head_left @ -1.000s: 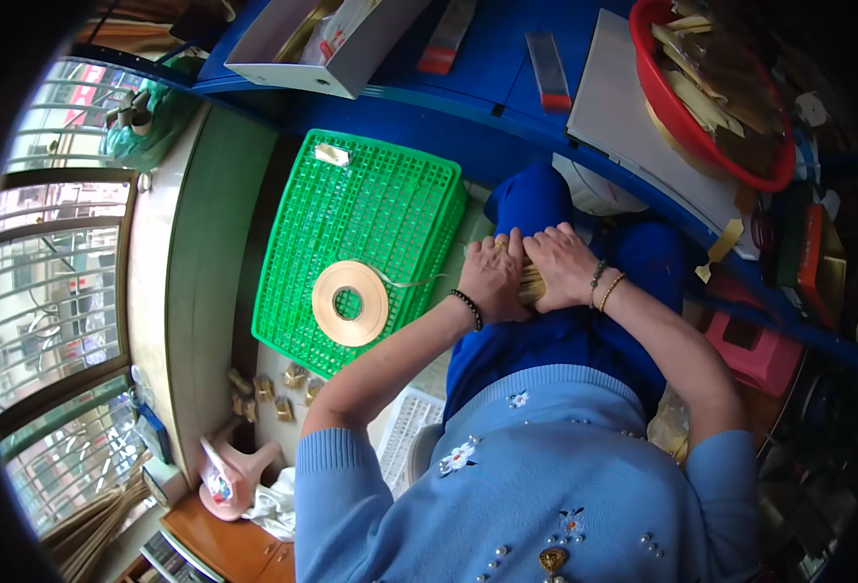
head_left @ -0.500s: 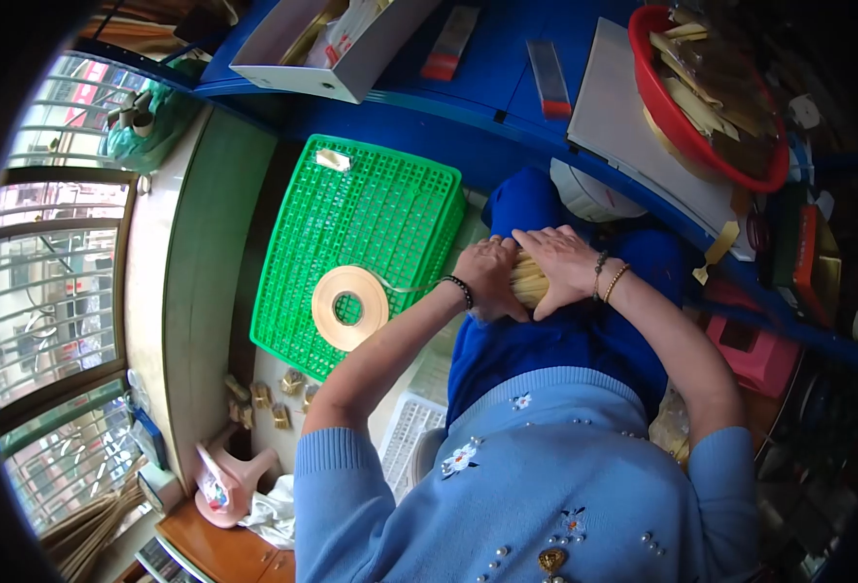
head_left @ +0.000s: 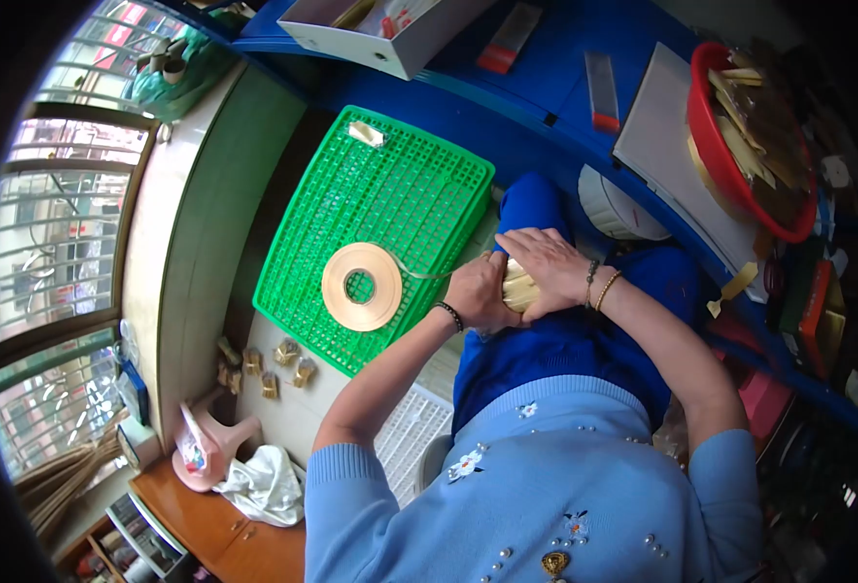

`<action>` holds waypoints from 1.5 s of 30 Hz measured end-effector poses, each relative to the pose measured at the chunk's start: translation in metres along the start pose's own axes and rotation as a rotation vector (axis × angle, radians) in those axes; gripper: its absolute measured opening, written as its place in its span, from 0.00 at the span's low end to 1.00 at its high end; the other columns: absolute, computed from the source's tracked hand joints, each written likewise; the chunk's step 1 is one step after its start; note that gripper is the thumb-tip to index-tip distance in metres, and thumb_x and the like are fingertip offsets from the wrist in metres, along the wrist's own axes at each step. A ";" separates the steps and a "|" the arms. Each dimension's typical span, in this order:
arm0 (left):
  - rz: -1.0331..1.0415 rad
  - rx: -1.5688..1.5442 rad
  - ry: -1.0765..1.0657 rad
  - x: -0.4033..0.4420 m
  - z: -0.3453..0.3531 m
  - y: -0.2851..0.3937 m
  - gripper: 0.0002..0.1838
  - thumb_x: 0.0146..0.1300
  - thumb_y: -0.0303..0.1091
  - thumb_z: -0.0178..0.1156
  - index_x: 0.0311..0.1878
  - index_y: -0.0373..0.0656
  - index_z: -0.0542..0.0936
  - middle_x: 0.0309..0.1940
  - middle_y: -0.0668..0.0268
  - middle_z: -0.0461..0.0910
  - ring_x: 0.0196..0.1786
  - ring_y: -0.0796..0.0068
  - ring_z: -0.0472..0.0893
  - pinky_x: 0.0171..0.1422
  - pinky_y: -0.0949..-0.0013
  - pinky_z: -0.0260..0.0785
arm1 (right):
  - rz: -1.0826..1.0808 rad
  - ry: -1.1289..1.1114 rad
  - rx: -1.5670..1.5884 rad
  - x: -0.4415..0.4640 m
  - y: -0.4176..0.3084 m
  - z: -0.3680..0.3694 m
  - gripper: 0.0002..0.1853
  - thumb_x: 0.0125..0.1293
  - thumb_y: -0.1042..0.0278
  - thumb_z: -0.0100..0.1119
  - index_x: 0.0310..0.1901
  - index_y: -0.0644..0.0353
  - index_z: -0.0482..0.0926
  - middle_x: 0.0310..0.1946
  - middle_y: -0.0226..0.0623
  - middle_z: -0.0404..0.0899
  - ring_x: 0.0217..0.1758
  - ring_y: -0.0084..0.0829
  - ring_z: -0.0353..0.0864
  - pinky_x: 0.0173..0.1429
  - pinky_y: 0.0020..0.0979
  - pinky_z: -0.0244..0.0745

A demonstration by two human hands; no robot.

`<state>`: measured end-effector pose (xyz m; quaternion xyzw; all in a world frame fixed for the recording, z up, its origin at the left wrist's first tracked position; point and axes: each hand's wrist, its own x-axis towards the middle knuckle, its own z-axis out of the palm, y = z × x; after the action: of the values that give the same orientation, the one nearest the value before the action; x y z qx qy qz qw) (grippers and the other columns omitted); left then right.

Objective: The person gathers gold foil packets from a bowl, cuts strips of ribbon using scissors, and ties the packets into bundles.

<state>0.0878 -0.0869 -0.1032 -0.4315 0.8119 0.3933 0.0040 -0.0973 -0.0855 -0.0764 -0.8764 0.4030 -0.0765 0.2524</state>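
Observation:
A pale yellow bundle of thin strips lies over my lap between both hands. My left hand is wrapped round its left side. Against its right side and top rests my right hand, fingers stretched forward and thumb apart, pressing on the bundle. A narrow pale ribbon runs from a flat tan roll to my left hand. The roll lies on an upturned green plastic basket. The underside of the bundle is hidden.
Several small tied bundles lie on the floor beyond the basket's near corner. A blue table ahead bears a white box and a red basin. A pink stool and white cloth are at lower left.
The view has turned and shifted. My right hand has spread flatter over the bundle, and my left hand has closed round its side. More of the bundle's pale strips showed half a second ago.

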 end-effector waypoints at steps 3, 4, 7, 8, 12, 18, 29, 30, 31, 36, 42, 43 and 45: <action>0.133 -0.137 0.212 -0.008 0.017 -0.021 0.46 0.25 0.58 0.77 0.44 0.36 0.71 0.37 0.49 0.77 0.44 0.53 0.79 0.52 0.58 0.70 | 0.004 -0.124 0.011 0.016 -0.008 -0.001 0.57 0.31 0.47 0.76 0.63 0.69 0.59 0.56 0.48 0.70 0.59 0.43 0.68 0.61 0.40 0.61; 0.123 -0.164 0.209 -0.012 0.019 -0.022 0.46 0.25 0.58 0.77 0.45 0.36 0.71 0.38 0.50 0.77 0.45 0.53 0.79 0.53 0.58 0.70 | 0.048 -0.250 -0.007 0.020 -0.014 -0.008 0.57 0.31 0.47 0.76 0.63 0.69 0.60 0.55 0.48 0.71 0.59 0.43 0.69 0.61 0.40 0.62; 0.083 -0.156 0.182 -0.012 0.018 -0.015 0.48 0.25 0.59 0.78 0.48 0.36 0.70 0.41 0.50 0.77 0.49 0.53 0.78 0.55 0.58 0.69 | 0.093 -0.438 -0.081 0.028 -0.017 -0.013 0.56 0.30 0.48 0.76 0.61 0.67 0.60 0.50 0.47 0.73 0.55 0.43 0.71 0.58 0.39 0.63; 0.055 -0.098 0.154 -0.012 0.018 -0.009 0.50 0.25 0.59 0.78 0.51 0.36 0.69 0.43 0.50 0.76 0.50 0.53 0.77 0.56 0.58 0.68 | 0.097 -0.470 -0.104 0.028 -0.016 -0.012 0.55 0.29 0.48 0.75 0.61 0.67 0.61 0.48 0.46 0.73 0.53 0.43 0.72 0.57 0.39 0.64; -0.052 0.140 -0.002 -0.012 -0.005 0.030 0.56 0.22 0.63 0.77 0.54 0.35 0.67 0.47 0.50 0.75 0.54 0.55 0.75 0.59 0.55 0.65 | 0.076 -0.336 -0.066 0.004 -0.003 -0.006 0.52 0.28 0.50 0.75 0.58 0.64 0.61 0.42 0.44 0.74 0.48 0.44 0.73 0.54 0.40 0.66; -0.004 0.179 0.036 0.009 0.000 0.021 0.53 0.18 0.66 0.77 0.46 0.35 0.71 0.40 0.53 0.77 0.49 0.57 0.78 0.54 0.62 0.69 | 0.165 -0.317 0.029 0.006 0.001 -0.010 0.49 0.28 0.49 0.76 0.54 0.63 0.64 0.46 0.46 0.75 0.52 0.45 0.72 0.56 0.40 0.67; 0.110 -1.039 0.063 -0.003 0.005 -0.038 0.41 0.41 0.46 0.77 0.57 0.38 0.71 0.46 0.65 0.78 0.48 0.72 0.77 0.56 0.69 0.69 | 0.465 0.213 0.685 -0.019 0.015 -0.034 0.37 0.55 0.56 0.66 0.65 0.58 0.65 0.60 0.43 0.71 0.65 0.35 0.68 0.66 0.38 0.61; 0.022 -1.045 -0.038 -0.006 0.000 -0.050 0.37 0.46 0.45 0.74 0.57 0.39 0.72 0.45 0.67 0.77 0.47 0.75 0.76 0.54 0.68 0.69 | 0.506 0.235 0.682 -0.028 0.017 -0.026 0.36 0.55 0.55 0.67 0.64 0.58 0.66 0.59 0.42 0.72 0.64 0.35 0.70 0.65 0.38 0.63; -0.071 -1.145 -0.015 -0.009 0.009 -0.064 0.36 0.47 0.44 0.74 0.57 0.39 0.72 0.45 0.68 0.77 0.47 0.76 0.76 0.53 0.70 0.69 | 0.547 0.256 0.678 -0.035 0.017 -0.020 0.35 0.55 0.55 0.67 0.63 0.57 0.67 0.57 0.42 0.74 0.63 0.35 0.71 0.64 0.38 0.65; -0.164 -1.522 0.481 -0.028 0.056 -0.129 0.24 0.56 0.42 0.67 0.52 0.40 0.75 0.41 0.70 0.78 0.40 0.81 0.77 0.45 0.75 0.71 | 0.616 0.399 0.952 -0.054 0.027 0.007 0.30 0.59 0.63 0.64 0.61 0.65 0.68 0.53 0.45 0.75 0.58 0.32 0.74 0.61 0.32 0.69; -0.322 -1.942 0.596 -0.059 0.161 -0.230 0.20 0.65 0.39 0.59 0.57 0.42 0.74 0.46 0.66 0.81 0.47 0.73 0.81 0.53 0.66 0.75 | 0.736 0.365 1.062 -0.083 0.024 0.020 0.27 0.61 0.68 0.63 0.60 0.66 0.68 0.50 0.41 0.76 0.52 0.26 0.76 0.57 0.26 0.72; -0.352 -1.957 0.618 -0.061 0.170 -0.232 0.20 0.66 0.39 0.59 0.57 0.42 0.74 0.46 0.66 0.81 0.47 0.73 0.81 0.53 0.66 0.75 | 0.763 0.357 1.082 -0.088 0.024 0.023 0.27 0.61 0.68 0.63 0.60 0.66 0.68 0.49 0.41 0.77 0.51 0.25 0.76 0.57 0.25 0.72; -0.405 -1.989 0.658 -0.056 0.184 -0.231 0.20 0.66 0.40 0.59 0.58 0.43 0.74 0.47 0.67 0.81 0.47 0.72 0.81 0.53 0.66 0.75 | 0.794 0.332 1.101 -0.095 0.024 0.030 0.24 0.62 0.69 0.62 0.59 0.66 0.70 0.48 0.39 0.77 0.51 0.24 0.76 0.57 0.25 0.71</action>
<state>0.2246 -0.0027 -0.3580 -0.4527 0.0003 0.7355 -0.5041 -0.1656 -0.0164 -0.1077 -0.3843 0.6286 -0.3046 0.6037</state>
